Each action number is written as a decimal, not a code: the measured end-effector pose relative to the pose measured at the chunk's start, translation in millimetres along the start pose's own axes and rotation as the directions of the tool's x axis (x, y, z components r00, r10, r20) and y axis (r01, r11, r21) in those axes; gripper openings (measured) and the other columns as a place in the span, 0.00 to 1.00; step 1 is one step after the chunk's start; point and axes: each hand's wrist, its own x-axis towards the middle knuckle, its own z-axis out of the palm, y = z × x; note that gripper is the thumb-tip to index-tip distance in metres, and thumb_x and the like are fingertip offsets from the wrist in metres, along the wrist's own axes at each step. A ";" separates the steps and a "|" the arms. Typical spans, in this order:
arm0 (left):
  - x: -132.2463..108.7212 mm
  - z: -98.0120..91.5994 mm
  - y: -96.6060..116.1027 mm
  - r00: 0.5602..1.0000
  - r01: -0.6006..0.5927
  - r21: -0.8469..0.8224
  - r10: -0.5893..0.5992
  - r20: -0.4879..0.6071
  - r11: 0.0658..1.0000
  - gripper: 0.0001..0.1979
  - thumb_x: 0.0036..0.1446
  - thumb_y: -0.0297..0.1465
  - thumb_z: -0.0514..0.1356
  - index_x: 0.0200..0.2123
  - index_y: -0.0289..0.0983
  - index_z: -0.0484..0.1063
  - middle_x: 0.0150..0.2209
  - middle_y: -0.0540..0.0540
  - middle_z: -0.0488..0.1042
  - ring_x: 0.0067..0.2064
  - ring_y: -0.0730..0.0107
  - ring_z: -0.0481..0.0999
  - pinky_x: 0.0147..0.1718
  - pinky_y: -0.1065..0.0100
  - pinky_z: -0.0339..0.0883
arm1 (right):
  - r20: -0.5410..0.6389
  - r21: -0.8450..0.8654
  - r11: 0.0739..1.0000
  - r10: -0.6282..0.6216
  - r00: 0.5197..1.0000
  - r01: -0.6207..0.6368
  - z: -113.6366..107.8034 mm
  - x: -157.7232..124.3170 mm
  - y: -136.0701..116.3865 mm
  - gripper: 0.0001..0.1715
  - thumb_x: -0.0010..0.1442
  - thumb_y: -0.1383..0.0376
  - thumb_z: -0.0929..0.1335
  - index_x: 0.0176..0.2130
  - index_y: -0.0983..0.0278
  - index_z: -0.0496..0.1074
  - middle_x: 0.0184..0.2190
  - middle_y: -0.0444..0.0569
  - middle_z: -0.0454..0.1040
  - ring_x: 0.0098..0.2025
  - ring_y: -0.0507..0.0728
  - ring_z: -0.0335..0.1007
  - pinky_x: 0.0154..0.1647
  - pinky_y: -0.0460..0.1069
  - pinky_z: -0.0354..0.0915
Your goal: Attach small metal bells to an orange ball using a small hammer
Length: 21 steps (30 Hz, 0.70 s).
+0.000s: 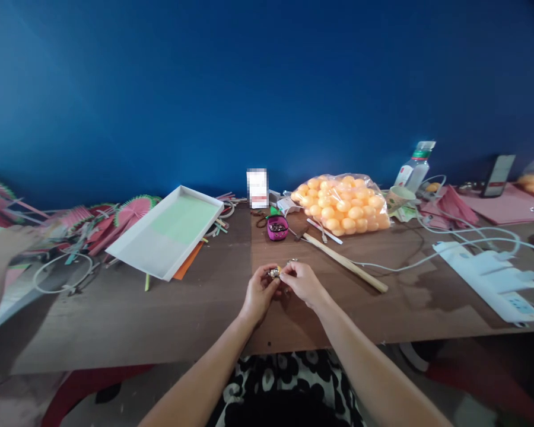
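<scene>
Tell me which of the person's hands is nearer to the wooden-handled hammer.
Right. The right hand is left of the hammer, on the wearer's side of it; the left hand is farther left, beyond the right hand.

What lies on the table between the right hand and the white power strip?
In the head view, a wooden-handled hammer lies between the right hand and the power strip; a white cable runs there too.

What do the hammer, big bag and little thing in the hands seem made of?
Hammer: handle seemingly matt wood, being pale tan; its dark head may be metal. Bag: glossy plastic film, apparently, being clear and crinkled. Little thing: perhaps polished metal, given silvery glints; too small and covered to be sure.
</scene>
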 end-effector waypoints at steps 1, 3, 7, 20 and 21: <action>0.2 -0.1 -0.3 1.000 -0.003 0.002 0.003 0.002 1.000 0.20 0.46 0.33 0.64 0.44 0.37 0.65 0.40 0.45 0.72 0.33 0.72 0.74 0.25 0.75 0.69 | -0.002 -0.008 1.000 -0.002 1.000 0.002 0.1 0.5 0.9 0.05 0.45 0.64 0.65 0.23 0.64 0.66 0.18 0.41 0.68 0.21 0.50 0.63 0.21 0.44 0.59; 0.6 -0.4 -1.3 1.000 -0.011 0.012 0.011 0.011 1.000 0.20 0.46 0.33 0.64 0.44 0.37 0.65 0.39 0.45 0.72 0.33 0.72 0.74 0.25 0.75 0.69 | -0.006 -0.023 1.000 -0.007 1.000 0.007 0.3 1.3 3.1 0.05 0.45 0.65 0.65 0.23 0.64 0.66 0.18 0.41 0.67 0.21 0.50 0.63 0.21 0.44 0.59; 0.9 -0.2 -2.7 1.000 -0.008 0.025 0.008 -0.002 1.000 0.21 0.45 0.34 0.64 0.43 0.37 0.66 0.38 0.46 0.72 0.33 0.71 0.74 0.24 0.75 0.69 | -0.007 -0.013 1.000 -0.025 1.000 0.024 0.1 1.8 6.2 0.04 0.45 0.65 0.65 0.23 0.64 0.66 0.19 0.42 0.68 0.21 0.50 0.63 0.20 0.44 0.59; -0.9 1.0 2.8 0.999 0.024 -0.005 -0.024 0.040 1.000 0.21 0.46 0.34 0.64 0.44 0.38 0.64 0.38 0.46 0.71 0.31 0.73 0.74 0.23 0.75 0.68 | 0.031 0.089 0.995 0.030 0.999 -0.033 -1.6 -2.2 -0.6 0.08 0.46 0.63 0.67 0.24 0.63 0.63 0.18 0.41 0.67 0.21 0.50 0.65 0.20 0.43 0.60; -1.3 1.0 4.7 0.998 0.037 -0.013 -0.036 0.048 0.999 0.22 0.47 0.35 0.63 0.45 0.38 0.63 0.36 0.47 0.71 0.29 0.74 0.73 0.22 0.75 0.68 | 0.055 0.119 0.991 0.053 0.997 -0.060 -3.8 -3.0 -2.2 0.09 0.46 0.62 0.67 0.24 0.63 0.63 0.18 0.41 0.68 0.21 0.50 0.65 0.20 0.44 0.61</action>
